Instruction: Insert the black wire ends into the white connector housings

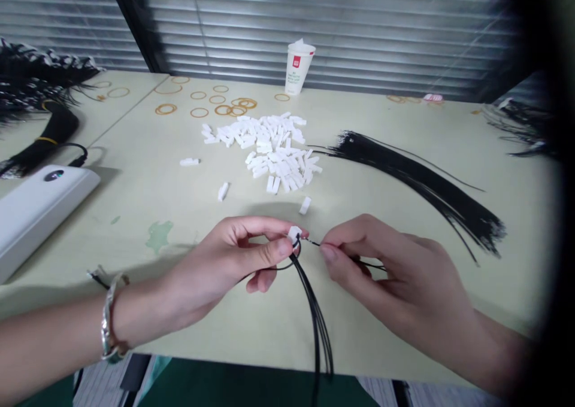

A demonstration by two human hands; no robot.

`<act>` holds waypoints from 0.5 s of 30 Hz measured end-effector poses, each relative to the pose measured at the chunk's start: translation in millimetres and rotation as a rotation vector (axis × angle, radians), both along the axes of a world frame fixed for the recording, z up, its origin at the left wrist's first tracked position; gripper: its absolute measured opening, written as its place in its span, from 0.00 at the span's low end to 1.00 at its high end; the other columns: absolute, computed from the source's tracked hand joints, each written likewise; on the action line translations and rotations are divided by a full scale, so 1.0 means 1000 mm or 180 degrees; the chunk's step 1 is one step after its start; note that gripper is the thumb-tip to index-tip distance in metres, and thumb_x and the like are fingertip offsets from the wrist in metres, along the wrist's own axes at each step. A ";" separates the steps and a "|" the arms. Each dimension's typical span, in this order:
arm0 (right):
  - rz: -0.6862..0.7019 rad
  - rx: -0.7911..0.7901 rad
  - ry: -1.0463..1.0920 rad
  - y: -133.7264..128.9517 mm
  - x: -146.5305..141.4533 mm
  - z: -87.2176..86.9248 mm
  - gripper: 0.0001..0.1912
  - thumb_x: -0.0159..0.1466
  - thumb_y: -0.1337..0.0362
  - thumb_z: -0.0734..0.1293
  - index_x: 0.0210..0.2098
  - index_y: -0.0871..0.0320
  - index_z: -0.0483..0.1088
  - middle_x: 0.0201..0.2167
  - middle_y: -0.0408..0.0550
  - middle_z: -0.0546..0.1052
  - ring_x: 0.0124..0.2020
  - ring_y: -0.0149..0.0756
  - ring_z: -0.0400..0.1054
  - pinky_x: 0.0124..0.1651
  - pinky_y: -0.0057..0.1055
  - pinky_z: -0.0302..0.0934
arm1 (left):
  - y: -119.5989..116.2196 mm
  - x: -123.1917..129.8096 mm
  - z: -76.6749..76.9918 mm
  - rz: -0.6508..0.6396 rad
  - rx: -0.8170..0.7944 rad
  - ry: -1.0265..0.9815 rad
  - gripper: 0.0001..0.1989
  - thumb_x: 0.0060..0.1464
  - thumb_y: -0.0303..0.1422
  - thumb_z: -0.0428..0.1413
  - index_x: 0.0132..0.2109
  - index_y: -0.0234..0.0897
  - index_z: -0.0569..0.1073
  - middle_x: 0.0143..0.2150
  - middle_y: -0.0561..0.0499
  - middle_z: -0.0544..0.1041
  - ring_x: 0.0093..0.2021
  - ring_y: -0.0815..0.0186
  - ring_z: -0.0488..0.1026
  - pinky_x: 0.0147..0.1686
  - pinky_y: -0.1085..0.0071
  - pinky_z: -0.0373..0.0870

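Between thumb and fingers, my left hand [242, 251] pinches a small white connector housing [294, 234]. Several black wires [315, 317] hang from the housing down past the table's front edge. My right hand [390, 275] is closed on a thin black wire [315, 243], whose metal-tipped end points at the housing from the right. Whether that tip touches the housing, I cannot tell. More black wire shows under the right fingers. Just beyond my hands lies a single white housing [305, 205], with a heap of white housings [269, 140] behind it.
A bundle of black wires [417, 185] lies at the right. Rubber bands [224, 109] and a paper cup [299, 66] are at the back. A white power bank [42, 209] and a banded wire bundle [49, 131] occupy the left. Window blinds [332, 30] stand behind the table.
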State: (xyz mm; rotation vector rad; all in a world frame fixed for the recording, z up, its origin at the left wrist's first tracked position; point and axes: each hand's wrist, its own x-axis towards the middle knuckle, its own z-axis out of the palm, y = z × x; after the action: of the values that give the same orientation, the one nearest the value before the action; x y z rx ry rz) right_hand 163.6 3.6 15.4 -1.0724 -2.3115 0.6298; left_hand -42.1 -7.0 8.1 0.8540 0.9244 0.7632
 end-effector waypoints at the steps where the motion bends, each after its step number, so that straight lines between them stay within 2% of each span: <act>1: -0.0006 0.0003 -0.0009 0.000 0.000 0.000 0.03 0.64 0.66 0.62 0.35 0.53 0.60 0.20 0.37 0.66 0.19 0.24 0.54 0.20 0.22 0.51 | 0.000 0.000 0.000 -0.0022 -0.0025 -0.0015 0.08 0.53 0.34 0.59 0.40 0.37 0.76 0.25 0.56 0.66 0.19 0.80 0.59 0.17 0.80 0.51; 5: 0.0043 0.0269 -0.0050 0.000 -0.001 -0.001 0.03 0.64 0.68 0.62 0.35 0.53 0.61 0.24 0.38 0.69 0.21 0.24 0.59 0.24 0.23 0.54 | -0.001 0.000 0.000 -0.0056 -0.0140 -0.0088 0.07 0.53 0.34 0.59 0.39 0.38 0.76 0.27 0.55 0.67 0.19 0.81 0.59 0.17 0.81 0.50; 9: 0.0162 0.0961 -0.0381 -0.001 0.005 -0.005 0.03 0.63 0.68 0.62 0.36 0.53 0.64 0.24 0.41 0.68 0.23 0.29 0.60 0.30 0.29 0.56 | -0.002 0.000 0.000 -0.0098 -0.0176 -0.0173 0.07 0.53 0.33 0.58 0.40 0.38 0.76 0.29 0.53 0.69 0.19 0.81 0.60 0.18 0.81 0.52; 12: 0.0292 0.1310 -0.0668 -0.002 0.010 -0.005 0.12 0.61 0.71 0.63 0.44 0.54 0.65 0.27 0.43 0.71 0.25 0.33 0.62 0.32 0.34 0.56 | -0.001 0.001 0.000 -0.0103 -0.0190 -0.0198 0.07 0.54 0.34 0.57 0.40 0.37 0.76 0.30 0.52 0.70 0.20 0.81 0.61 0.17 0.82 0.51; 15: 0.0387 0.1941 -0.0781 0.000 0.013 -0.001 0.19 0.59 0.72 0.65 0.49 0.57 0.64 0.30 0.47 0.74 0.27 0.38 0.65 0.32 0.37 0.57 | -0.001 0.001 0.000 -0.0144 -0.0222 -0.0217 0.07 0.54 0.34 0.57 0.39 0.37 0.76 0.30 0.52 0.71 0.19 0.81 0.60 0.16 0.82 0.50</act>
State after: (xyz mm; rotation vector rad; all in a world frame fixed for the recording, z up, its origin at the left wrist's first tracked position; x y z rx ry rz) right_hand 176.4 3.8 13.9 -0.7483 -2.5357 -0.1856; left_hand -41.2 -8.4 7.8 0.7809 0.8637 0.7129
